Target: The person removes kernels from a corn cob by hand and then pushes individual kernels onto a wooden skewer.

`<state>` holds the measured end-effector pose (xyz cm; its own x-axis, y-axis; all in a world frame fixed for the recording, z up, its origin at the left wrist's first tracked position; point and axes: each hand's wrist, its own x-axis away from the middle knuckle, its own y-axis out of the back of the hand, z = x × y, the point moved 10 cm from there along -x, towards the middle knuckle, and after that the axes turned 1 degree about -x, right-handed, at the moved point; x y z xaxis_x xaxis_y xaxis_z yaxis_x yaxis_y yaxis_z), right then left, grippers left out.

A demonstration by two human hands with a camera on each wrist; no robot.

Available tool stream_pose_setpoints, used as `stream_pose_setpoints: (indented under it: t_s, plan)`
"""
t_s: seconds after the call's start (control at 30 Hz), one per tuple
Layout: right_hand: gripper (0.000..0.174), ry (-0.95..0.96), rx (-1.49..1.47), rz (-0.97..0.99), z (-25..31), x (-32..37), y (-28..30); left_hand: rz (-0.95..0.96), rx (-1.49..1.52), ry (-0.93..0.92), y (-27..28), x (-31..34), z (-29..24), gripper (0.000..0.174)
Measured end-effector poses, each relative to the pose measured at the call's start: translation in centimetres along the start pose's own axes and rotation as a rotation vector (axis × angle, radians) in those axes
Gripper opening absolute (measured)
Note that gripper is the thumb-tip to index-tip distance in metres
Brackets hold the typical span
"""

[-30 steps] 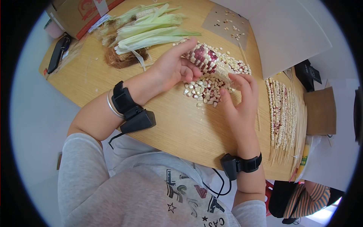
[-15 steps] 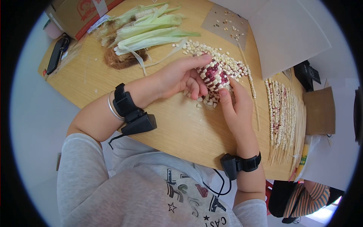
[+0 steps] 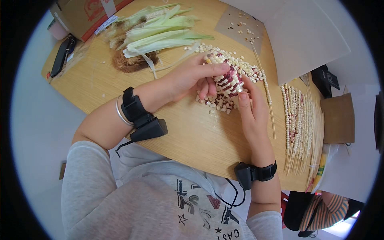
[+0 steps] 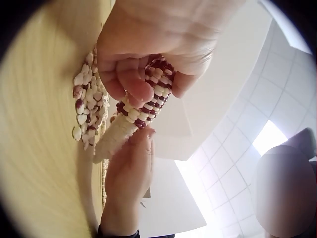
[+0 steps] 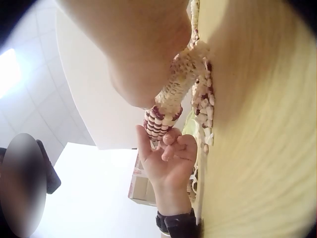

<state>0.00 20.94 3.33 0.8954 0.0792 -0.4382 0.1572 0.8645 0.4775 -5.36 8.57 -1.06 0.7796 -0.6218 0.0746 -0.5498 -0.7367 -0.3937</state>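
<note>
The left hand grips one end of a corn cob with cream and dark red kernels, its thumb lying along the top. At the cob's other end the right hand holds on, thumb against the kernel edge. In the left wrist view the bare part of the cob runs past the right hand. The right wrist view shows the stripped section beside the right palm and the left fingers curled at the kernelled end. Loose kernels lie beneath both hands.
Green husks with brown silk lie at the back left, near a cardboard box and a dark phone. Skewers threaded with kernels lie at the right, one more nearer the hands. A grey sheet bears scattered kernels.
The cob has turned in the hands and shows a different face of kernels. The right hand has closed from a looser pose onto the cob, and the left thumb has shifted farther along it.
</note>
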Motion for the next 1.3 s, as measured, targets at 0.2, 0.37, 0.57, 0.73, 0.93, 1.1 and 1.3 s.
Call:
stream_pose_setpoints:
  t_s: [0.2,0.37,0.57,0.73,0.93,1.1,1.3]
  plan:
    - [0.017,0.212,0.38,-0.129,2.4,-0.1,1.9,-0.078,0.01,-0.018,0.6,0.0,-0.3,0.031]
    - [0.016,0.016,0.162,-0.066,0.9,-0.2,1.2,-0.01,0.004,-0.013,0.3,-0.1,0.1,0.034]
    - [0.013,-0.017,0.101,-0.04,0.6,-0.1,1.1,-0.048,-0.061,-0.064,-0.1,0.2,-0.4,0.034]
    - [0.01,-0.029,0.109,-0.035,0.6,-0.2,1.2,-0.084,-0.068,-0.058,-0.4,0.6,-0.7,0.038]
    - [0.01,0.008,0.158,-0.038,0.9,-0.2,1.2,-0.067,-0.056,0.012,0.3,0.3,0.0,0.037]
    - [0.009,0.029,0.16,-0.036,1.2,-0.2,0.9,-0.175,0.105,0.091,2.5,0.0,0.7,0.033]
    - [0.013,0.038,0.169,0.022,0.8,-0.2,0.5,-0.231,0.188,0.114,2.8,0.1,1.0,0.033]
